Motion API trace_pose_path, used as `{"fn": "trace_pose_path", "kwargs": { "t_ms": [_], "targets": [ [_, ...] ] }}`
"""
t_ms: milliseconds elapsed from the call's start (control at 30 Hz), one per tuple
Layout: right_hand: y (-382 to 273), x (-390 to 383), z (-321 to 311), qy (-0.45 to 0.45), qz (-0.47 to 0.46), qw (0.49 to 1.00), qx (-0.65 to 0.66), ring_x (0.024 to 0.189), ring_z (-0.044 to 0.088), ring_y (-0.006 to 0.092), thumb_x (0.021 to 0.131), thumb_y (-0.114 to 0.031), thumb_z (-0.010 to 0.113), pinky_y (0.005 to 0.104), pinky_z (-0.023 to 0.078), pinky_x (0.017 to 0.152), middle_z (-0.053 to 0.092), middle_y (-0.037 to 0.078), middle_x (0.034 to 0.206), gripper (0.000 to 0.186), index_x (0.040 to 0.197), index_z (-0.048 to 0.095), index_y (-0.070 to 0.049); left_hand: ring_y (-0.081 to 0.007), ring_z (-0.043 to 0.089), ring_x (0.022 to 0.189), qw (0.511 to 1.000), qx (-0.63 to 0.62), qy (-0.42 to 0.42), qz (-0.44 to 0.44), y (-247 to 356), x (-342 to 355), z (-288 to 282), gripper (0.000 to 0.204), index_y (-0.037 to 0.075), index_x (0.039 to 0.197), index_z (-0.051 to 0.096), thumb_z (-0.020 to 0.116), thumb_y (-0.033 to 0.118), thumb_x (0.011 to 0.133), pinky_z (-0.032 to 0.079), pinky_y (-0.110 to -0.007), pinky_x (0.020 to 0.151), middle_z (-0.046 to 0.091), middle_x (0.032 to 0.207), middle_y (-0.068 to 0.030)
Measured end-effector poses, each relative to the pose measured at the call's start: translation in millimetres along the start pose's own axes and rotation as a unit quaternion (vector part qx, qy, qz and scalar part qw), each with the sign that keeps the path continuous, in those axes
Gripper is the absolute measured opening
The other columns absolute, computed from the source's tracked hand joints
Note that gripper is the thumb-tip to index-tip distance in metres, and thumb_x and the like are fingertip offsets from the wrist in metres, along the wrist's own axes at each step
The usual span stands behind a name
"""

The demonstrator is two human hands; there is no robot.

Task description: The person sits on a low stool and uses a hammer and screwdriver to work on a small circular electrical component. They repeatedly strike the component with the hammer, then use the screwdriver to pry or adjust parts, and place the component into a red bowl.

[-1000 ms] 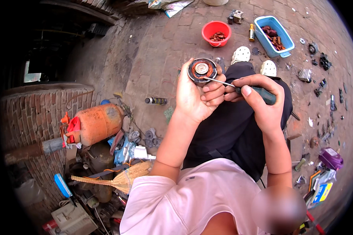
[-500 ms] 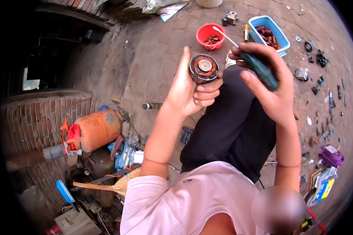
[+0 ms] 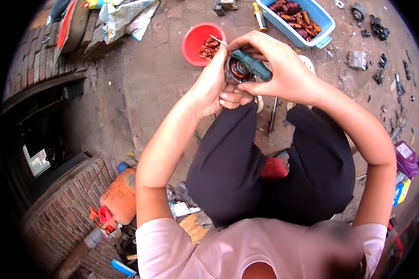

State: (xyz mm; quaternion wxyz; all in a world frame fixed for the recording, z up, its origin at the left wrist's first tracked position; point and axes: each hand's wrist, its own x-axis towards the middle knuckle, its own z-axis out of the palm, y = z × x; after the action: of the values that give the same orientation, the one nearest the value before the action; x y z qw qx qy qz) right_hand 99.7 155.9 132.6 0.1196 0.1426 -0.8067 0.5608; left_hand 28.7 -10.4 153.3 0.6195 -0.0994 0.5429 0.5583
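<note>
My left hand (image 3: pixel 211 86) is closed round a small cylindrical motor part (image 3: pixel 231 76), whose open end shows copper windings inside a dark metal shell. Fingers wrap its underside and the thumb lies along its far side. My right hand (image 3: pixel 288 67) grips a screwdriver (image 3: pixel 253 65) by its dark green handle, which lies across the motor part's open end. The screwdriver's pale shaft sticks out past my left thumb, over the red bucket (image 3: pixel 186 45). Part of the shaft is hidden behind my left hand, and the handle covers some of the windings.
Copper scraps lie in the red bucket. A blue basin (image 3: pixel 329 28) holds several copper coils, with a yellow-handled tool (image 3: pixel 260 17) beside it. Metal parts (image 3: pixel 357 60) are scattered on the right. An orange gas cylinder (image 3: pixel 120 196) stands at the left by a brick wall (image 3: pixel 74 204).
The screwdriver has come left from beside the motor part to lie across it. Both hands are now together. The view has shifted, and my knees are now spread apart.
</note>
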Motion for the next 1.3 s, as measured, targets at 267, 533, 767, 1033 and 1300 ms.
{"fn": "trace_pose_path", "kwargs": {
  "t_ms": [267,533,767,1033,1300],
  "targets": [
    [188,-23,48,0.069,0.288,0.953,0.071,0.102,0.062,0.0224,0.068,-0.023,0.075,0.033,0.049,0.09,0.063,0.017,0.11,0.055,0.114,0.056,0.003,-0.0171,0.059,0.076,0.911,0.319,0.153,0.213,-31,147,-79,0.048,-0.001,0.124,0.046,0.061,0.028,0.089,0.049,-0.032,0.062,0.059,0.105,-0.0114],
    [276,-70,112,0.184,0.393,0.896,0.097,0.104,0.061,0.025,0.069,-0.029,0.077,0.0337,0.048,0.092,0.062,0.018,0.111,0.063,0.117,0.054,0.004,-0.032,0.056,0.096,0.521,0.754,0.161,0.366,-56,241,-106,0.046,0.003,0.107,0.062,0.074,0.019,0.065,0.045,-0.041,0.084,0.062,0.097,-0.0132],
    [285,-81,135,0.17,0.393,0.902,0.06,0.101,0.062,0.0317,0.082,-0.031,0.07,0.0384,0.048,0.089,0.063,0.021,0.107,0.051,0.116,0.052,0.001,-0.0335,0.06,0.085,0.491,0.783,0.17,0.341,-67,262,-117,0.021,0.002,0.082,0.064,0.069,0.016,0.066,0.047,-0.043,0.077,0.066,0.079,-0.0152],
    [286,-92,132,0.181,0.348,0.92,-0.018,0.105,0.061,0.0373,0.084,-0.027,0.064,0.042,0.048,0.09,0.063,0.022,0.11,0.046,0.12,0.051,-0.001,-0.0294,0.066,0.091,0.484,0.847,0.156,0.154,-62,290,-99,0.017,0.004,0.085,0.069,0.067,0.013,0.071,0.05,-0.039,0.08,0.069,0.088,-0.0152],
    [278,-88,88,0.119,0.342,0.931,-0.049,0.094,0.066,0.0287,0.086,-0.036,0.061,0.0364,0.05,0.083,0.068,0.015,0.099,0.038,0.108,0.065,-0.005,-0.0345,0.065,0.092,0.576,0.801,0.126,0.106,-54,302,-116,0.059,-0.002,0.097,0.063,0.086,0.035,0.056,0.051,-0.041,0.083,0.068,0.093,-0.0207]
  ]
}}
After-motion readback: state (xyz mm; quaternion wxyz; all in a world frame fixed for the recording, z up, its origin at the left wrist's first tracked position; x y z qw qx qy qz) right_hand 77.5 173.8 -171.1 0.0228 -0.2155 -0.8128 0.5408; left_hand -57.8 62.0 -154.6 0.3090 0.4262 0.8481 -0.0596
